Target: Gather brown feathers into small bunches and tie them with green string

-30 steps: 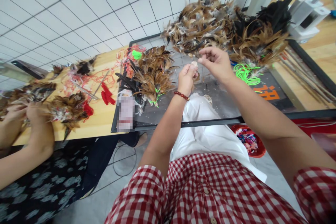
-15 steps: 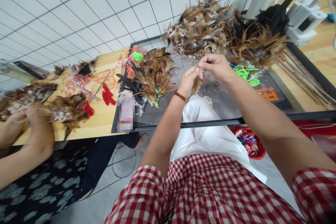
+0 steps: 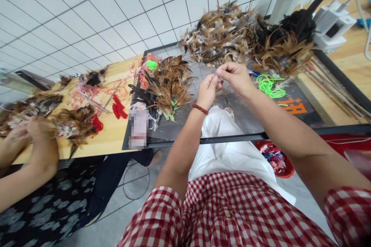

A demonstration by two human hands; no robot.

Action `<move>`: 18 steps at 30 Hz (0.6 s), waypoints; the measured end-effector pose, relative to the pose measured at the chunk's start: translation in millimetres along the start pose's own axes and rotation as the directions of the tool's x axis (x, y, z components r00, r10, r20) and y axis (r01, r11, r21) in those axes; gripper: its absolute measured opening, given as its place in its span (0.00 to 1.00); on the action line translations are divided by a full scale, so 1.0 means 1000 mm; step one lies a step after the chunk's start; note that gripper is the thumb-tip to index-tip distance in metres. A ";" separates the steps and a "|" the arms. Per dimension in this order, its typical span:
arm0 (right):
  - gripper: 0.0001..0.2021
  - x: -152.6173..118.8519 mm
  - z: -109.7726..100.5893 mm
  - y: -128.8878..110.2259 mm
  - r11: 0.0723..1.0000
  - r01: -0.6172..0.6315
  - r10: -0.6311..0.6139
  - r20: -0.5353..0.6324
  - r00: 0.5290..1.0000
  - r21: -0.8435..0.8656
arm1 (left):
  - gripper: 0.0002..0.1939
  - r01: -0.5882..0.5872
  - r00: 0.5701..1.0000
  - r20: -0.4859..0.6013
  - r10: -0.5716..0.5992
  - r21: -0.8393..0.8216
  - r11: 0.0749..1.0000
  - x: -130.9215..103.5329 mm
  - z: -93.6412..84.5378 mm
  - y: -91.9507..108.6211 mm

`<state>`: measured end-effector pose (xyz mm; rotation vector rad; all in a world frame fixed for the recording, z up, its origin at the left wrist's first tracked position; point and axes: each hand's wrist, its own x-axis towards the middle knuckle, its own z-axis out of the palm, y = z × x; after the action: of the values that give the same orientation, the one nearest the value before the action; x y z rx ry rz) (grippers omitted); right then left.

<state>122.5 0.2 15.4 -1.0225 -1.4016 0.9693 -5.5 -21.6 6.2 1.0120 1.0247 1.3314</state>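
My left hand (image 3: pixel 207 88), with a dark red bead bracelet at the wrist, is closed in a pinch above the dark glass-like sheet (image 3: pixel 185 125). The brown feathers that hung from its fingertips half a second ago are now almost wholly hidden behind the fingers. Touching it fingertip to fingertip, my right hand (image 3: pixel 236 79) is also closed, thumb against forefinger; what is in that pinch is too small to make out. Bright green cord (image 3: pixel 271 87) lies just right of my right hand. A bundle of brown feathers (image 3: pixel 171 85) with green ties lies left of my left hand.
A large heap of mottled feathers (image 3: pixel 217 34) rests against the tiled wall, beside brown and black feathers (image 3: pixel 284 50). Thin sticks (image 3: pixel 333 87) and a white plug adapter (image 3: pixel 333 27) are at right. A co-worker's hands (image 3: pixel 31 129) handle feathers at left, near red yarn (image 3: pixel 118 107).
The brown feathers beneath my fingers have gone out of sight. Both hands stay pinched together, shifted only slightly left. The view has tilted a little.
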 end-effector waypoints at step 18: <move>0.10 0.002 -0.088 -0.057 0.113 -0.146 0.536 -0.064 0.842 -0.983 | 0.18 0.090 0.960 -0.245 -0.133 -0.178 0.980 0.000 -0.004 0.020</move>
<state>206.1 -13.7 76.2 -2.3800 -2.1888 0.4065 -14.0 -22.0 24.6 0.6592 1.1253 1.4517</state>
